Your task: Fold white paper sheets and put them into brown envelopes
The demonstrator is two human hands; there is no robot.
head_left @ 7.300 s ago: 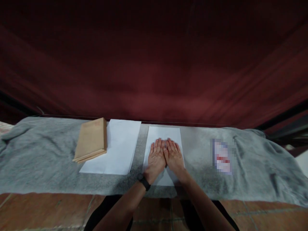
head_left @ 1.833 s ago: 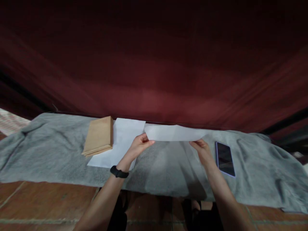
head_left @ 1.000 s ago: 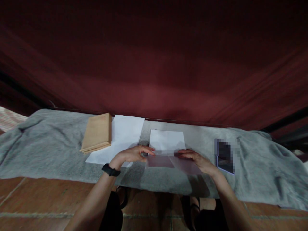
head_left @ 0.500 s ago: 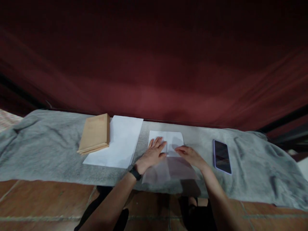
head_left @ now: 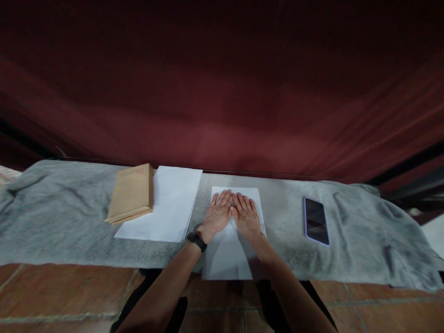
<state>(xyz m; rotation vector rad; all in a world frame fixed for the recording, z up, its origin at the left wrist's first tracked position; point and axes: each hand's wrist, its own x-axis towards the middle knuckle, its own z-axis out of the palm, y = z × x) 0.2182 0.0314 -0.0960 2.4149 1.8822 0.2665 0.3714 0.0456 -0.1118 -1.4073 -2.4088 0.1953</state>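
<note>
Dark red curtain [head_left: 222, 92] fills the upper half of the frame. A grey blanket [head_left: 52, 222] runs across the middle band, with brown floor tiles [head_left: 52, 291] along the bottom. On the blanket, left of centre, lies a white paper stack [head_left: 173, 208] with brown envelopes [head_left: 132, 196] overlapping its left edge. At centre is a single white sheet [head_left: 225, 256], its near end reaching the blanket's front edge. A dark phone [head_left: 315, 221] lies right of centre, well apart from the sheet. Left hand [head_left: 218, 213], with a black wristband [head_left: 196, 241], and right hand [head_left: 246, 216] are both spread flat, palms down, fingers extended, side by side and touching on the upper part of the sheet, gripping nothing. Half a second ago the hands were apart, the right with only its fingertips on the paper, and the sheet's near part looked shadowed and raised. Now it lies flat under both palms. A little earlier the sheet was held up in the air between the hands. The sheet's middle is hidden under the hands and its lower right corner under the right forearm. Whether it is folded cannot be told. The print on the envelopes is unreadable, and the blanket hides whatever it covers.
</note>
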